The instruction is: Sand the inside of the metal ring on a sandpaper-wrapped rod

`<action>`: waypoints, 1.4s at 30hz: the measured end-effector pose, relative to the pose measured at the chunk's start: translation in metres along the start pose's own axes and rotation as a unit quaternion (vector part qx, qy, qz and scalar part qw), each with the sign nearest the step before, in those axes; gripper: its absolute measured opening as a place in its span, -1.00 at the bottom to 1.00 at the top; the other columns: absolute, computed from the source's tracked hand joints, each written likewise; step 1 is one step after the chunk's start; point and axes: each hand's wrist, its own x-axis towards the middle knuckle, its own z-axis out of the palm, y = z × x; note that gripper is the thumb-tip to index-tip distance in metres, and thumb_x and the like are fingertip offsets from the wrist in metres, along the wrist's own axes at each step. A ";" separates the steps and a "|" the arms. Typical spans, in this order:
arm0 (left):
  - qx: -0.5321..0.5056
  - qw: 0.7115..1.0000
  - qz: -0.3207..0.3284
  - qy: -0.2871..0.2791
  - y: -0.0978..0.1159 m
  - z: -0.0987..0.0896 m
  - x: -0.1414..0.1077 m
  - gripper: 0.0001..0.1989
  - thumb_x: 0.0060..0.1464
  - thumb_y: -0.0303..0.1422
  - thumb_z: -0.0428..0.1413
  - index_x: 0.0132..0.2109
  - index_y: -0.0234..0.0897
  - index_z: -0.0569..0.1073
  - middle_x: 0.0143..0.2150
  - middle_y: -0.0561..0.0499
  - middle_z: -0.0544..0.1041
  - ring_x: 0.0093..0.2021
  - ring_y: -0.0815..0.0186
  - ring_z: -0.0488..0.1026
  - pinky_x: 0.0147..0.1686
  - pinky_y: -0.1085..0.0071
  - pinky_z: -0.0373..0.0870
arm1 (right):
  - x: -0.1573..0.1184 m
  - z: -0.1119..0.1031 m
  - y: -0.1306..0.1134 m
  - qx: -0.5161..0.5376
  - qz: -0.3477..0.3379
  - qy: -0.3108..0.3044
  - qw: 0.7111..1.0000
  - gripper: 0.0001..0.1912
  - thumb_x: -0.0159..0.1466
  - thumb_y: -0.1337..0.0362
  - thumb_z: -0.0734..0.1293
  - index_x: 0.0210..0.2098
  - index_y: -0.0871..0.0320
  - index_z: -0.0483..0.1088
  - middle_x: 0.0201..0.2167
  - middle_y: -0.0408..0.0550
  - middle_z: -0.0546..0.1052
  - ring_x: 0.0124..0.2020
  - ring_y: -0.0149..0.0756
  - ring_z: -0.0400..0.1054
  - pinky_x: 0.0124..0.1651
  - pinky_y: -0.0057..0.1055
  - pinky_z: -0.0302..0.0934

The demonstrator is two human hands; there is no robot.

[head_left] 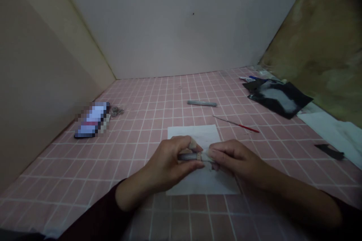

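Above a white paper sheet, my left hand is closed around a grey stick with a light brownish band near its right end. A finger of this hand has a pale wrap on it. My right hand pinches a small pale piece, perhaps cloth or paper, at the stick's right end. The fingertips of both hands almost meet there. The far part of the right-hand fingers and the exact shape of the pale piece are hard to make out.
Beyond the sheet lie another grey stick and a thin tool with a red handle. A phone and small rings are at left. At right are black sheets, white paper and a dark curved piece.
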 end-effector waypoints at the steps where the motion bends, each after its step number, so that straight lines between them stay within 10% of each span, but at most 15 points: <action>1: 0.002 1.000 0.001 0.015 0.000 -0.001 0.000 -0.83 0.06 -0.33 0.21 -0.21 -0.26 0.42 -0.30 0.05 0.51 -0.30 0.34 0.45 -0.27 0.45 0.35 | 0.000 -0.001 -0.001 0.003 -0.001 0.018 1.000 -0.54 0.28 0.01 0.19 -0.60 0.19 0.26 -0.68 -0.22 0.17 -0.64 -0.48 0.03 -0.56 -0.48 -0.10; 14: 0.017 0.995 0.013 0.097 -0.002 -0.002 0.000 -0.82 0.05 -0.33 0.21 -0.19 -0.26 0.43 -0.24 0.01 0.54 -0.24 0.31 0.48 -0.21 0.40 0.39 | 0.001 -0.005 0.001 0.026 0.001 0.067 0.997 -0.58 0.30 0.04 0.20 -0.57 0.19 0.28 -0.66 -0.23 0.15 -0.61 -0.49 0.01 -0.54 -0.49 -0.10; 18: 0.057 0.996 0.062 0.031 -0.003 0.001 -0.002 -0.82 0.06 -0.31 0.21 -0.20 -0.25 0.43 -0.24 0.00 0.55 -0.21 0.26 0.48 -0.07 0.28 0.37 | 0.001 -0.002 0.000 0.000 0.003 -0.008 1.000 -0.56 0.29 0.03 0.19 -0.59 0.18 0.27 -0.68 -0.22 0.15 -0.63 -0.48 0.03 -0.55 -0.47 -0.10; 22: 0.072 0.991 0.056 0.096 -0.005 -0.001 -0.002 -0.81 0.08 -0.31 0.19 -0.16 -0.24 0.41 -0.21 0.00 0.54 -0.18 0.27 0.48 0.03 0.24 0.31 | -0.001 -0.004 -0.002 0.035 0.001 0.068 0.997 -0.59 0.29 0.04 0.20 -0.58 0.17 0.27 -0.68 -0.23 0.13 -0.61 -0.46 0.01 -0.53 -0.47 -0.11; 27: 0.079 0.992 0.093 0.026 -0.004 0.001 0.000 -0.83 0.07 -0.32 0.20 -0.21 -0.25 0.41 -0.25 0.01 0.56 -0.20 0.26 0.49 0.10 0.17 0.25 | 0.000 -0.001 -0.002 -0.012 -0.009 -0.003 1.000 -0.56 0.30 0.05 0.18 -0.60 0.19 0.26 -0.68 -0.22 0.13 -0.61 -0.47 0.02 -0.54 -0.46 -0.13; 42: 0.113 0.985 0.100 0.086 -0.008 0.001 0.000 -0.82 0.07 -0.36 0.20 -0.16 -0.26 0.40 -0.23 0.02 0.54 -0.20 0.30 0.49 0.15 0.15 0.19 | 0.000 -0.004 0.003 0.028 -0.016 0.063 0.997 -0.59 0.32 0.07 0.19 -0.57 0.18 0.25 -0.64 -0.22 0.12 -0.59 -0.47 -0.02 -0.53 -0.46 -0.14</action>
